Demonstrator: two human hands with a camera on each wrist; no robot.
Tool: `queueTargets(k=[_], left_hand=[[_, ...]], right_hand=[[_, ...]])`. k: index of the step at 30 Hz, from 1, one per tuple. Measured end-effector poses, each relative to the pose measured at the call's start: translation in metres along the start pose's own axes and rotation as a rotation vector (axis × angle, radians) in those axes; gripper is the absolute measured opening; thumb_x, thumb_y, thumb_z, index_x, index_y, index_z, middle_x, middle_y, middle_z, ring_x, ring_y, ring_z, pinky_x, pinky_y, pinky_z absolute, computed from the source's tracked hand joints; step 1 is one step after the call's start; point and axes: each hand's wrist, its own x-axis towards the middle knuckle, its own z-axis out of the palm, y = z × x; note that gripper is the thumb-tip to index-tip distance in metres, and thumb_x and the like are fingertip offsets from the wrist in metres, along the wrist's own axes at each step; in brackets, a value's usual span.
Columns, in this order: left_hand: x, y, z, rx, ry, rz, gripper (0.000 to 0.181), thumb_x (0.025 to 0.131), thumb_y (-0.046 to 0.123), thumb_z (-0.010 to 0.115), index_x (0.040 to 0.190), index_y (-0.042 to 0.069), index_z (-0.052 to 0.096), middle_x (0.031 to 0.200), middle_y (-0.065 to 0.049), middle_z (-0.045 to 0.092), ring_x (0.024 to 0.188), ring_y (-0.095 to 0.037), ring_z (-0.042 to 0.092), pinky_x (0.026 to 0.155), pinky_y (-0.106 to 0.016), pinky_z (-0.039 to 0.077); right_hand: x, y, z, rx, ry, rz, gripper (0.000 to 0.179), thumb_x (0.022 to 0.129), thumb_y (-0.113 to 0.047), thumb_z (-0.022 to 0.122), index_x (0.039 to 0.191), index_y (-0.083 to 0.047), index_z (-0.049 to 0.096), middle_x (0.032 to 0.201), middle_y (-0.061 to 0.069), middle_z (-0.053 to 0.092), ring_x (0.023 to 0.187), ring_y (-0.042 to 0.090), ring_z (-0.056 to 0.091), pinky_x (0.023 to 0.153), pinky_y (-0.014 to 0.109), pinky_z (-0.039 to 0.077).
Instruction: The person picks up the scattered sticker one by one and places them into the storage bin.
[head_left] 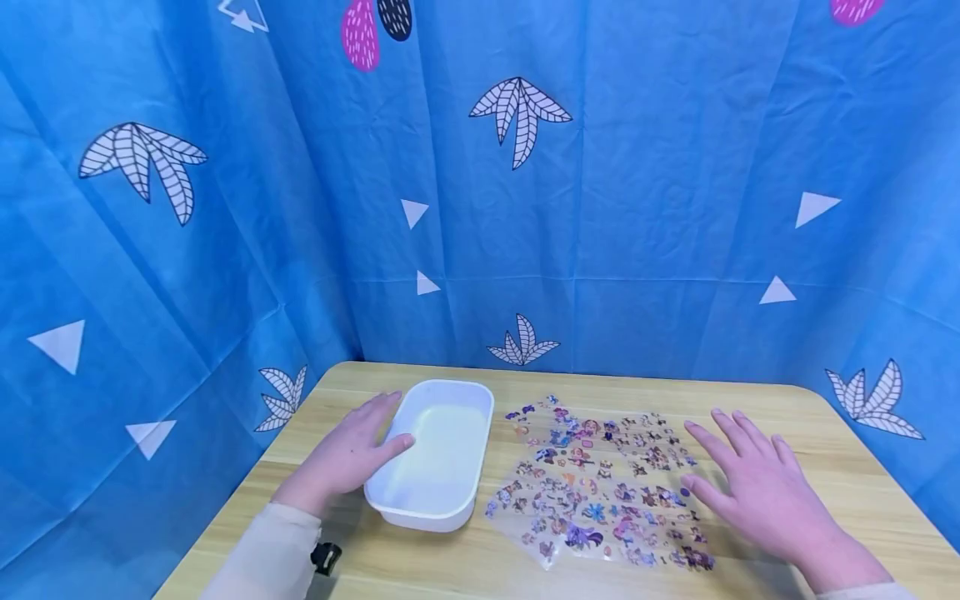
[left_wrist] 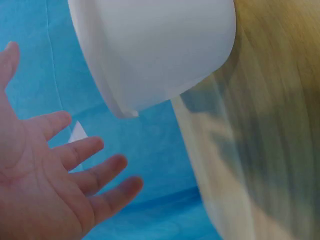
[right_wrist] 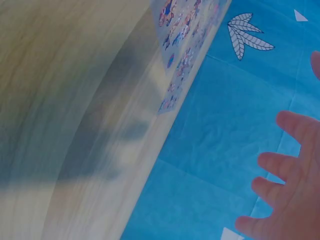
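Note:
A white rectangular plastic tub [head_left: 427,521] with rounded corners stands on the left half of the table. My left hand [head_left: 351,450] hovers by its left side, thumb and fingers spread, holding nothing. In the left wrist view, the left palm [left_wrist: 45,175] and spread fingers show apart from the tub's wall [left_wrist: 155,50]. Several clear sticker sheets [head_left: 592,512] printed with small colourful cartoon figures lie overlapping right of the tub. My right hand [head_left: 765,492] is held at their right edge, fingers spread and nothing in it. The right wrist view shows these fingers [right_wrist: 275,192] away from the sheets [right_wrist: 175,85].
The light wooden table [head_left: 637,392] has rounded far corners. Behind it and along both sides hangs a blue curtain [head_left: 645,208] with leaf and triangle prints. A small black object [head_left: 326,557] sits at the left wrist.

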Motion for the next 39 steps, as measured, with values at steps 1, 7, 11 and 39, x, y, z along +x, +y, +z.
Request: queueTargets(k=[1,7,11,39], left_hand=[[0.001,-0.003,-0.001,-0.049,-0.015,-0.025,0.089,0.094,0.072,0.048,0.162,0.019,0.025,0.164,-0.015,0.027,0.148,-0.043,0.025,0.111,-0.069,0.025],[0.009,-0.019,-0.003,-0.315,-0.057,-0.117,0.084,0.099,0.07,0.038,0.162,0.015,0.023,0.156,-0.019,0.039,0.138,-0.043,0.042,0.109,-0.065,0.035],[0.016,-0.029,-0.004,-0.492,-0.087,-0.168,0.082,0.101,0.067,0.033,0.16,0.01,0.027,0.15,-0.02,0.045,0.124,-0.037,0.054,0.097,-0.054,0.05],[0.029,-0.066,0.026,-0.846,-0.187,-0.163,0.038,0.105,0.016,0.053,0.138,-0.001,0.047,0.114,-0.015,0.064,0.094,-0.029,0.066,0.077,-0.043,0.059]], right_hand=[[0.0,0.0,0.0,0.003,-0.001,0.0,0.076,0.096,-0.06,0.058,0.156,-0.018,0.04,0.159,0.027,0.026,0.144,0.053,0.02,0.105,0.08,0.006],[0.002,0.002,0.001,0.012,-0.022,0.009,0.076,0.096,-0.061,0.057,0.156,-0.018,0.04,0.158,0.028,0.027,0.143,0.053,0.021,0.104,0.081,0.009],[0.003,0.003,0.0,0.022,-0.032,0.019,0.076,0.096,-0.062,0.056,0.156,-0.018,0.04,0.159,0.028,0.026,0.143,0.054,0.021,0.104,0.081,0.01],[0.047,0.03,0.024,0.47,-0.171,0.081,0.067,0.103,-0.045,0.054,0.151,0.0,0.041,0.143,0.032,0.045,0.124,0.054,0.047,0.095,0.073,0.04]])
